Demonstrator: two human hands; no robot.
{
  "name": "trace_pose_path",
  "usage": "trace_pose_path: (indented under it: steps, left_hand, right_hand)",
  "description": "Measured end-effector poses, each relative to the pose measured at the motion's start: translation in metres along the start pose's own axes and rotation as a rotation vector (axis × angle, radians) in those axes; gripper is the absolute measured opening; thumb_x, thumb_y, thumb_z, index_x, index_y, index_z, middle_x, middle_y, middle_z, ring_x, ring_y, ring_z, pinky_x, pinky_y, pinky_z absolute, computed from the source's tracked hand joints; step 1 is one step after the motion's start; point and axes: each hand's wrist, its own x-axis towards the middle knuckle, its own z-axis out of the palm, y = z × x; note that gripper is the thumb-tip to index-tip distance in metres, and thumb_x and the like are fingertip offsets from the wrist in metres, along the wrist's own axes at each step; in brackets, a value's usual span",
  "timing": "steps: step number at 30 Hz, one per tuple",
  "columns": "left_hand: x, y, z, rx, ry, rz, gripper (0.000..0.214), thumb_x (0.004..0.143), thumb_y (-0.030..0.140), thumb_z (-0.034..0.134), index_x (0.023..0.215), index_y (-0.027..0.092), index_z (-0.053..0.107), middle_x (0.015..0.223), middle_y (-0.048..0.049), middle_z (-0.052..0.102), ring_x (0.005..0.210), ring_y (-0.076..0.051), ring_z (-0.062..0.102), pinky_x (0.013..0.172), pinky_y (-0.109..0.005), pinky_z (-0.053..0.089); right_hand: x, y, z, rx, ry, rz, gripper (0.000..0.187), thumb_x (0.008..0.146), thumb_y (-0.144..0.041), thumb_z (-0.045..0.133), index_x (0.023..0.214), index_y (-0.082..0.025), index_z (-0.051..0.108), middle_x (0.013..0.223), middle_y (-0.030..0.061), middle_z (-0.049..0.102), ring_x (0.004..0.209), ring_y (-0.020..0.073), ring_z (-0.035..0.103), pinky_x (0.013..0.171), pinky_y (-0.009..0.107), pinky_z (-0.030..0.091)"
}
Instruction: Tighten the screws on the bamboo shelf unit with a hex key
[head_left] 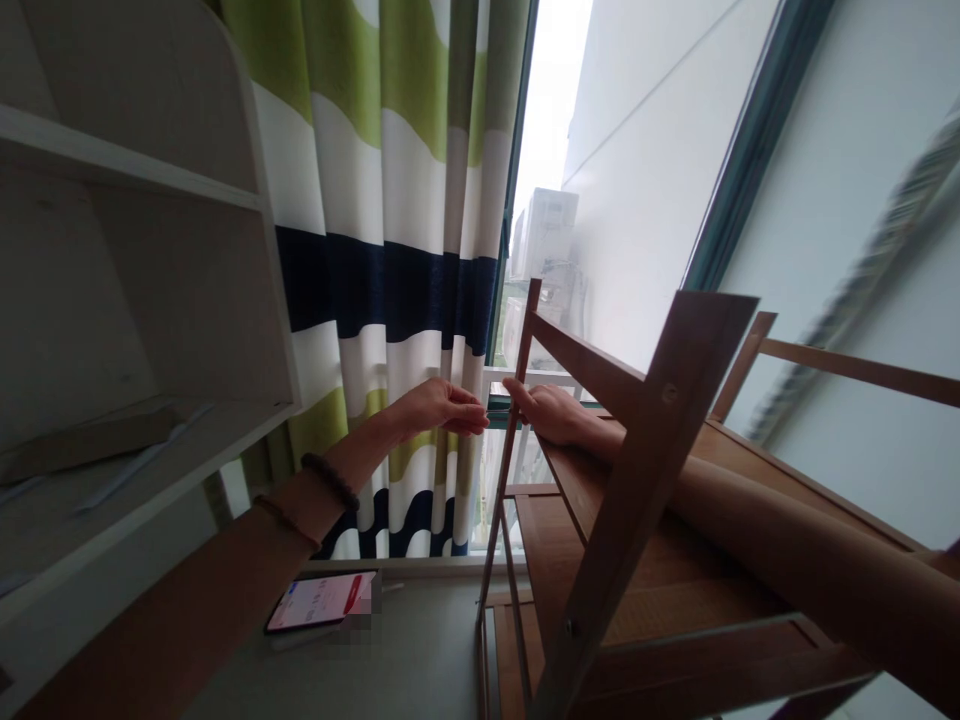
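A brown wooden shelf rack with slatted sides stands at the right. Through its top level reaches my right arm, and my right hand is closed around the thin far post. Just left of that post my left hand hangs in the air, thumb and fingers pressed together. Whatever may be between those fingertips is too small to make out. Two bracelets circle my left wrist. Behind the left hand falls a curtain striped in green, white and navy.
At the left is a white shelf unit with flat pieces lying on its lower board. A phone with a lit screen rests on the white surface below. Beyond the rack are a window frame and a white railing.
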Motion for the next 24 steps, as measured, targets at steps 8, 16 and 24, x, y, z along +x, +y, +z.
trace_pose_path:
  steps: [8,16,24]
  left_hand:
    - [-0.008,-0.027,0.021,0.468,0.394,0.452,0.032,0.075,0.045,0.057,0.092,0.021,0.069,0.086,-0.0048,0.071,0.074,-0.019,0.066,0.073,-0.038,0.054]
    - [-0.018,-0.03,0.023,0.336,0.578,0.503,0.036,0.079,0.046,0.054,0.098,0.018,0.066,0.088,-0.0052,0.071,0.076,-0.017,0.067,0.071,-0.033,0.055]
    - [-0.047,-0.046,0.054,0.049,0.464,0.326,0.041,0.075,0.049,0.057,0.095,0.014,0.064,0.084,-0.007,0.071,0.071,-0.017,0.067,0.061,-0.03,0.056]
  right_hand:
    - [-0.001,-0.005,-0.001,0.017,0.034,0.071,0.067,0.09,-0.058,0.013,0.067,-0.017,0.062,0.059,0.004,0.061,0.064,0.0164,0.059,0.063,0.026,0.042]
    - [-0.001,-0.008,-0.002,0.031,0.027,0.048,0.067,0.089,-0.059,0.013,0.068,-0.019,0.063,0.065,0.0049,0.064,0.07,0.0183,0.062,0.072,0.029,0.044]
    - [-0.007,-0.015,-0.013,0.085,-0.039,0.09,0.074,0.084,-0.066,0.01,0.07,-0.018,0.064,0.077,0.0083,0.068,0.076,0.0219,0.063,0.073,0.032,0.045]
